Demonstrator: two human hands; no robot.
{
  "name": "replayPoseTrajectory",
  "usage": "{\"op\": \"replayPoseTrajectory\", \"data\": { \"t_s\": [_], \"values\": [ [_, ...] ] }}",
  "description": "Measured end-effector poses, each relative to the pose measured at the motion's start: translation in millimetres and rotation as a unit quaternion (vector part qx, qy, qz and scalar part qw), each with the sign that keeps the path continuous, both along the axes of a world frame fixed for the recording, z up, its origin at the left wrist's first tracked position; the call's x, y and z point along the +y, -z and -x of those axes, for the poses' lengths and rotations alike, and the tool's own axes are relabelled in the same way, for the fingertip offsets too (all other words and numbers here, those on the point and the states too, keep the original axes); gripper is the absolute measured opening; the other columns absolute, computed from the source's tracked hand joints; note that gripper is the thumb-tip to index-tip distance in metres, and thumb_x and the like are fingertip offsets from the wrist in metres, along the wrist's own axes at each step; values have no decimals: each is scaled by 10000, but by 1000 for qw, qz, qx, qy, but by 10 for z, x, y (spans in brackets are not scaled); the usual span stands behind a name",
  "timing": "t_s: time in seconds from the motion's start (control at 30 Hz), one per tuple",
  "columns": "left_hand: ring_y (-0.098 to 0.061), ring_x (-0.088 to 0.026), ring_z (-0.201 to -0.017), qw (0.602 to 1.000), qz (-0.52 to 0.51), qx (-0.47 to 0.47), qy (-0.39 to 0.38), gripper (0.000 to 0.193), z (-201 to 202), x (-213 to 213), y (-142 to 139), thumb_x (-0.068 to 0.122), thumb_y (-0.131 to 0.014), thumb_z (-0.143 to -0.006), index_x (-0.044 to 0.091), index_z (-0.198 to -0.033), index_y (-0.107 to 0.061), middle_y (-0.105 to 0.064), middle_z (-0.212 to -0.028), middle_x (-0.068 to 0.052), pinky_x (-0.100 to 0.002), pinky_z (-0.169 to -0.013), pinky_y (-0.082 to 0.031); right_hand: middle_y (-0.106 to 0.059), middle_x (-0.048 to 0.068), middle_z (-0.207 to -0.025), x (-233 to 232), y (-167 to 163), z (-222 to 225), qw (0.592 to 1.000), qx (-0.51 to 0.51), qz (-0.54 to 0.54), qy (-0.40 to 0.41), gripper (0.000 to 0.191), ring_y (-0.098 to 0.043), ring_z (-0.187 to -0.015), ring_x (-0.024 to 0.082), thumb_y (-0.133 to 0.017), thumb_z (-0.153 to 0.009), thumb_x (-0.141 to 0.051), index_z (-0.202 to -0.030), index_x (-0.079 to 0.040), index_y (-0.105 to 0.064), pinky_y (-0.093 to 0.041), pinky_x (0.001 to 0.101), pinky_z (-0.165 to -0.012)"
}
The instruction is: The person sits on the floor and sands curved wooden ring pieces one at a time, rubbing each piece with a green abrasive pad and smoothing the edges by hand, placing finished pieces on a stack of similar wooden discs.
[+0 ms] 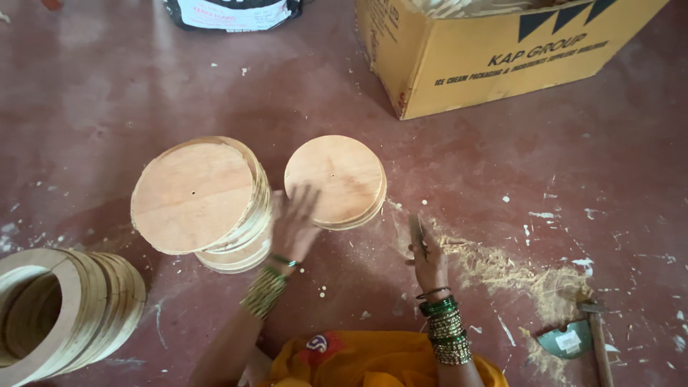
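Cardboard box (494, 61) holds wooden discs (466, 7), partly hidden.

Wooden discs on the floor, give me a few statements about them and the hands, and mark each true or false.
1. The left hand reaches between two disc stacks. True.
2. The left stack is shorter than the right stack. False: the left one is taller and leans.
3. The right hand rests on a disc. False: it is on the floor by the sawdust, holding something thin that cannot be made out.
4. Wooden rings lie at the far left. True.
5. The cardboard box is blue. False: it is yellow.
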State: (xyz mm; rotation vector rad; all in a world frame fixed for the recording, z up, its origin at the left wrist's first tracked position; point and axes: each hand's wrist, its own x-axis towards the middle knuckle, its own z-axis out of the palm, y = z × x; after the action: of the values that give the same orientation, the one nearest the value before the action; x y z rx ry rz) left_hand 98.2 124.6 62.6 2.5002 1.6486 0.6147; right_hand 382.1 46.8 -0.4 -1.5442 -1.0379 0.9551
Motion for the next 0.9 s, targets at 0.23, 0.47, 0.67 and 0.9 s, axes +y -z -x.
{"op": "replayPoseTrajectory", "data": {
  "t_s": [0.23, 0.47, 0.67, 0.9],
  "values": [
    [-337, -354, -1499, 948, -58, 224, -221, 891, 885, -281, -258, 95, -669, -737, 149, -1573, -366, -320, -1657, -128, -671, -1178, -253, -688, 99, -1128, -3, -26, 79, 997, -71, 36, -4, 573, -676, -855, 139, -562, -982, -61, -1533, -208, -513, -642, 283, -649],
    [-535, -370, -1396, 952, -144, 205, -172, 756, 1321, -371, -215, 252, -721, -889, 164, -1580, -426, -498, -1577, -84, -632, -1101, -440, -612, 93, -1330, -52, -109, 164, 996, -76, 1, -52, 657, -690, -867, 158, -517, -872, 51, -1479, -201, -519, -644, 304, -628],
    [-636, -247, -1294, 900, -205, 345, -170, 721, 1475, -325, -215, 168, -692, -893, 185, -1593, -521, -578, -1540, -80, -464, -977, -583, -655, 108, -1252, -62, -94, 184, 989, -136, -23, -62, 676, -672, -757, 180, -531, -864, 62, -1490, -195, -536, -604, 302, -628],
    [-619, -159, -607, 945, -200, -72, -247, 368, 1746, -657, -953, 333, -601, -1110, 80, -1342, -733, -716, -788, -88, -338, -531, -473, -666, 100, -1121, -29, -114, 248, 989, -140, -40, -37, 585, -649, -790, 134, -620, -942, -44, -1496, -209, -525, -588, 295, -607]
  ]
}}
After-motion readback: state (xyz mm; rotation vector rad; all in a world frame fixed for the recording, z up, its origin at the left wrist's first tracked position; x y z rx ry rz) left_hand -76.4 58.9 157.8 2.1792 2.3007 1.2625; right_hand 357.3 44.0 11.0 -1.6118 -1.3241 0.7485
